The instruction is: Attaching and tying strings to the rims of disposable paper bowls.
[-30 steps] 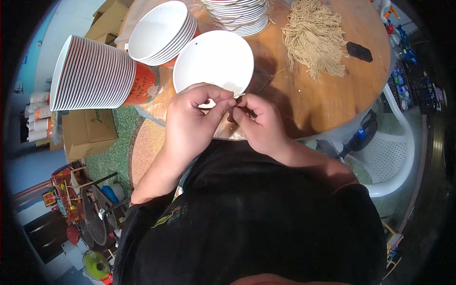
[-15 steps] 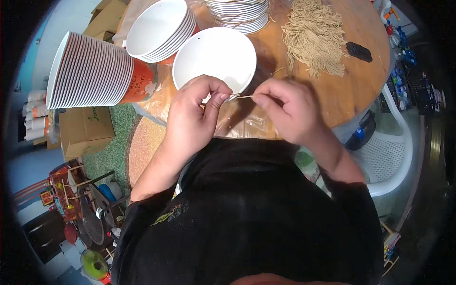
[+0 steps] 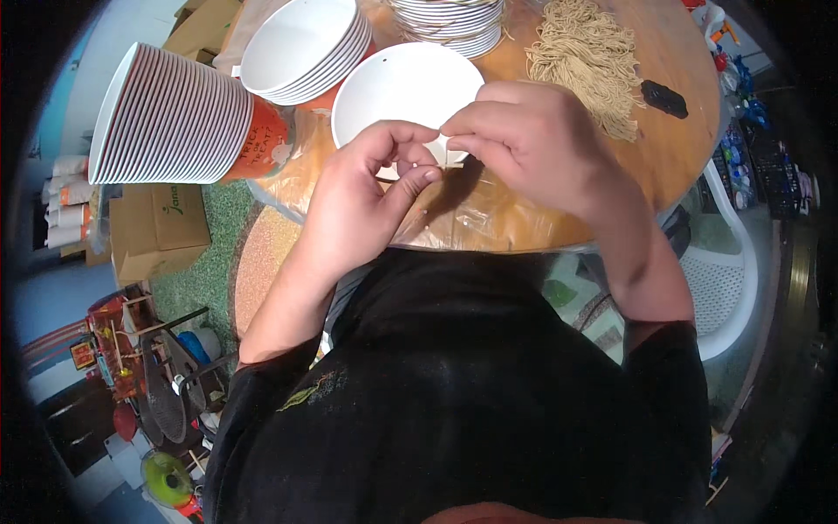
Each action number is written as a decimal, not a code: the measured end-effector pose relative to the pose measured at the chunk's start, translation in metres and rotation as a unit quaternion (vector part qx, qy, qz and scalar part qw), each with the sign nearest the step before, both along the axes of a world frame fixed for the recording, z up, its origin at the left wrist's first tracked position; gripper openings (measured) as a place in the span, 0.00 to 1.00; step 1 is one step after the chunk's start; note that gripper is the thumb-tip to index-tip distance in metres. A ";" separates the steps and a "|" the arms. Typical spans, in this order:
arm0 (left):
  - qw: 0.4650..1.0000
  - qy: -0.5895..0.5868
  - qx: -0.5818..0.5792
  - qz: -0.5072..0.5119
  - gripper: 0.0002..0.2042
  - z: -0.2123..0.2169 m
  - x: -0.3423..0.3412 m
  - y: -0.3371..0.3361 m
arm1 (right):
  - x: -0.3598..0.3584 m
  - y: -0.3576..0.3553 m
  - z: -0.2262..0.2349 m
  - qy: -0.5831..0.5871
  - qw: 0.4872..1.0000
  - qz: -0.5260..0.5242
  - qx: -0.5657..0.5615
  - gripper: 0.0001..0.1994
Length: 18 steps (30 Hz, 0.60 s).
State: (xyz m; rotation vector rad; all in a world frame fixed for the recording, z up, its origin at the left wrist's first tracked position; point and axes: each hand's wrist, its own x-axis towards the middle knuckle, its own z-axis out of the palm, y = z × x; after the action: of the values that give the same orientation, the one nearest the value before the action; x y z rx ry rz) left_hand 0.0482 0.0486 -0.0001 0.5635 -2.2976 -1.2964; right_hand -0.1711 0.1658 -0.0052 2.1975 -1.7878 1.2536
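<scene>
Both hands are raised over the table's near edge, close together, working a short thin beige string (image 3: 447,157). My right hand (image 3: 532,144) pinches it between thumb and fingertips, and a bit of it shows below them. My left hand (image 3: 358,192) has its index fingertip against the right fingertips. Its thumb presses near a curled finger, with a small pale bit of string there; the grip is partly hidden. Just beyond the hands sits a white bowl (image 3: 397,87) with a small dark hole near its rim, its near side covered by my fingers.
A nested stack of orange, white-lined buckets (image 3: 175,118) leans at the left. Behind are stacked white bowls (image 3: 301,48) and another stack (image 3: 449,26) with strings about it. Cut beige strings (image 3: 585,61) lie beside a black object (image 3: 665,99). A white plastic chair (image 3: 724,288) stands right.
My right hand has moved left and up to meet the left fingertips. The string, earlier stretched between the hands, is now mostly hidden. The left thumb and index finger have parted.
</scene>
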 end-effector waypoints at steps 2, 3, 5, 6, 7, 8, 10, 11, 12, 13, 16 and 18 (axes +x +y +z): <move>1.000 -0.014 0.026 0.001 0.11 0.003 -0.002 -0.003 | -0.002 -0.006 0.000 0.020 1.000 0.001 -0.021 0.04; 1.000 -0.014 0.026 0.001 0.11 0.005 -0.004 -0.004 | -0.003 -0.007 0.000 0.042 0.998 0.001 -0.042 0.05; 0.999 -0.043 0.006 -0.022 0.09 0.008 -0.006 -0.007 | -0.003 -0.007 0.002 0.036 0.998 -0.007 -0.047 0.05; 0.999 -0.043 0.005 -0.022 0.09 0.013 -0.008 -0.008 | -0.003 -0.008 0.003 0.030 0.998 -0.013 -0.051 0.06; 0.996 -0.091 -0.006 -0.023 0.09 0.018 -0.010 -0.007 | -0.003 -0.009 0.002 0.029 0.998 -0.013 -0.052 0.06; 0.990 -0.138 -0.018 -0.025 0.10 0.021 -0.012 -0.007 | -0.004 -0.010 0.000 0.007 0.999 -0.006 -0.050 0.06; 0.991 -0.129 -0.010 -0.030 0.09 0.017 -0.015 -0.011 | -0.003 -0.011 -0.005 -0.016 0.999 -0.001 -0.049 0.07; 0.992 -0.120 0.000 -0.034 0.07 0.014 -0.016 -0.013 | -0.002 -0.013 -0.009 -0.032 0.997 -0.023 -0.063 0.10; 0.992 -0.120 -0.001 -0.036 0.07 0.012 -0.016 -0.015 | 0.000 -0.014 -0.013 -0.048 0.995 -0.046 -0.076 0.13; 0.993 -0.116 0.015 -0.026 0.07 0.009 -0.017 -0.017 | 0.003 -0.014 -0.016 -0.048 0.995 -0.048 -0.077 0.13; 0.995 -0.093 0.032 -0.018 0.06 0.004 -0.018 -0.020 | 0.021 -0.008 -0.034 -0.038 0.941 -0.227 -0.247 0.21; 0.996 -0.076 0.034 -0.019 0.07 0.003 -0.019 -0.021 | 0.043 0.014 -0.038 -0.059 0.951 -0.225 -0.203 0.15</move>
State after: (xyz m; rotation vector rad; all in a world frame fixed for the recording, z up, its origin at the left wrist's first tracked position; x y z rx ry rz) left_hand 0.0294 0.0271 0.0029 0.6650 -2.4052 -1.3970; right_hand -0.1277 0.1795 -0.0436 1.4269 -1.7339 1.4900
